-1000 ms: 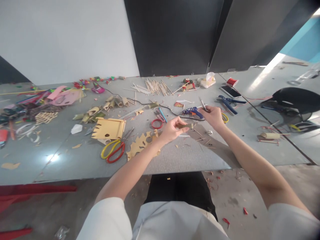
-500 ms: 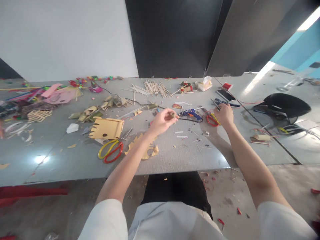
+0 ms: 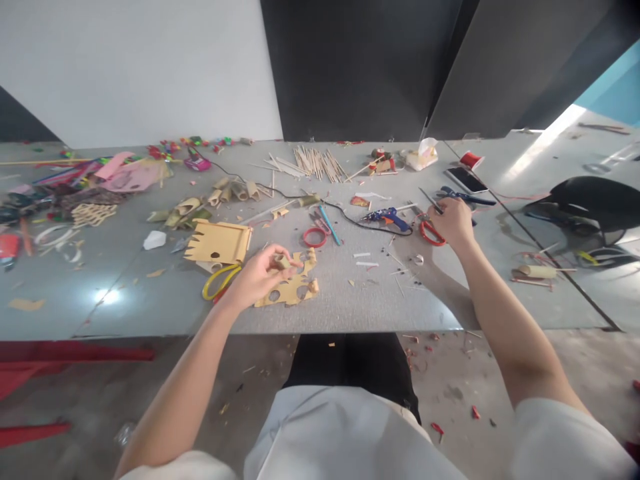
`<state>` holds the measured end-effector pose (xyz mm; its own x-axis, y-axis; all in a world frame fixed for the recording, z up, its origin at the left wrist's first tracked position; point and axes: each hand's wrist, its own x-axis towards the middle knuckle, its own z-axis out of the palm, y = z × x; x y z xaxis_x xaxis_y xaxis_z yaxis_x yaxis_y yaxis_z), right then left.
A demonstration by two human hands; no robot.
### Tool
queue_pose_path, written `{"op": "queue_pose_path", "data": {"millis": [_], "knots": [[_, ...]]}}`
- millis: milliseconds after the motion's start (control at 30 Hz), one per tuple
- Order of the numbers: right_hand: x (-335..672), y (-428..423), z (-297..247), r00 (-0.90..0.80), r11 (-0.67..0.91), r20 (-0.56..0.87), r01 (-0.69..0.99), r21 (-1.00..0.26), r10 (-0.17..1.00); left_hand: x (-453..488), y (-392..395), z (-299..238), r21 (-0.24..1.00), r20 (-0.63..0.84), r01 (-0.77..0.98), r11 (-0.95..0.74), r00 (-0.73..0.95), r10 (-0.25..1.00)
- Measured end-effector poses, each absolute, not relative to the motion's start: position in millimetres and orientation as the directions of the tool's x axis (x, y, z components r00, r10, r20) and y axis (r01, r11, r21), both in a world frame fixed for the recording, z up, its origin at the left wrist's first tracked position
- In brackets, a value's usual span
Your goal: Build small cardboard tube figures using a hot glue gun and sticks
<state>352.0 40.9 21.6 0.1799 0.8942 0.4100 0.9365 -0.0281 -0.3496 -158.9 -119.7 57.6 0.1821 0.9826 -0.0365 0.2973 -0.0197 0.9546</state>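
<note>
My left hand is closed on a short bamboo tube, over a cut piece of tan cardboard with round holes. Beside that hand are scissors with a yellow and red handle, partly covered, and a notched tan cardboard panel. Over on the right, my right hand closes around a thin dark pointed tool; its exact kind does not show. Close by lie red-handled scissors and dark blue-handled pliers, partly behind the hand.
A blue glue gun with a black cord lies mid-table. Behind are bamboo pieces, thin sticks and a phone. A red tape ring and a blue pen sit between my hands. A black visor is at right.
My left hand has moved left and nearer with the bamboo tube, uncovering the red ring and the blue pen. My right hand stays near the pliers, still holding the pointed tool.
</note>
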Motion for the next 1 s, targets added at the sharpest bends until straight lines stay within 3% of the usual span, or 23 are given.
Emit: {"op": "queue_pose_path", "data": {"millis": [167, 300, 533, 667, 833, 1000], "knots": [[339, 34, 26, 0.23, -0.052, 0.419, 0.917, -0.395, 0.878, -165, -146, 35, 0.934, 0.002, 0.356, -0.039, 0.105, 0.994], [335, 34, 27, 0.226, -0.042, 0.418, 0.913, -0.405, 0.88, -167, -154, 26, 0.952, -0.025, 0.307, -0.014, 0.123, 0.992], [337, 37, 24, 0.236, -0.048, 0.412, 0.908, -0.417, 0.88, -171, -157, 1, 0.832, 0.017, 0.542, -0.118, 0.187, 0.982], [337, 38, 23, 0.215, -0.022, 0.418, 0.907, -0.42, 0.883, -153, -153, -5, 0.819, 0.031, 0.549, -0.165, 0.244, 0.969], [336, 38, 22, 0.183, 0.012, 0.433, 0.912, -0.41, 0.882, -110, -139, -5, 0.786, 0.129, 0.554, -0.275, 0.289, 0.949], [334, 33, 26, 0.154, 0.019, 0.423, 0.926, -0.378, 0.893, -70, -120, -7, 0.708, 0.27, 0.624, -0.33, 0.193, 0.943]]}}
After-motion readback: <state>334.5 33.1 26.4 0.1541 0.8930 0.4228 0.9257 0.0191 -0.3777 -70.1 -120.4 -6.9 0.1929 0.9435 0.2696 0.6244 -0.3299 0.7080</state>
